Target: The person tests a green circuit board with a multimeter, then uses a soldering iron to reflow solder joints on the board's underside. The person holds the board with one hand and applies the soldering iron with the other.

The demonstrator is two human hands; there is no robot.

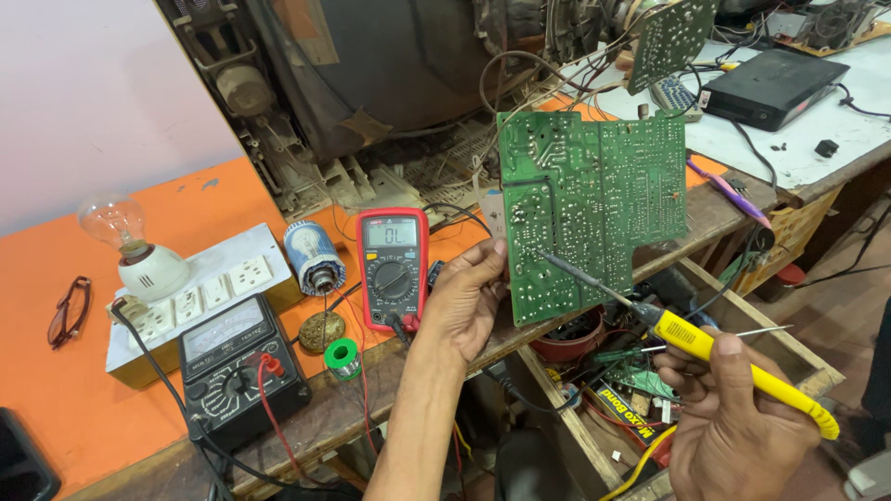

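Your right hand (733,427) is closed around a yellow-handled soldering iron (705,348), its tip touching the solder side of the green circuit board (594,204). Your left hand (464,297) grips that board by its lower left edge, holding it upright above the bench (705,218). Just left of that hand lies a red multimeter (392,269); below it, an open drawer (640,390) of parts.

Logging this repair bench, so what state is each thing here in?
Green circuit board: held upright, solder side facing the camera.
Left hand: gripping the board's lower left edge.
Right hand: holding the yellow soldering iron, tip on the board.
Red multimeter: on, display lit.
Light bulb: unlit.
Glasses: folded, lying on the orange table.
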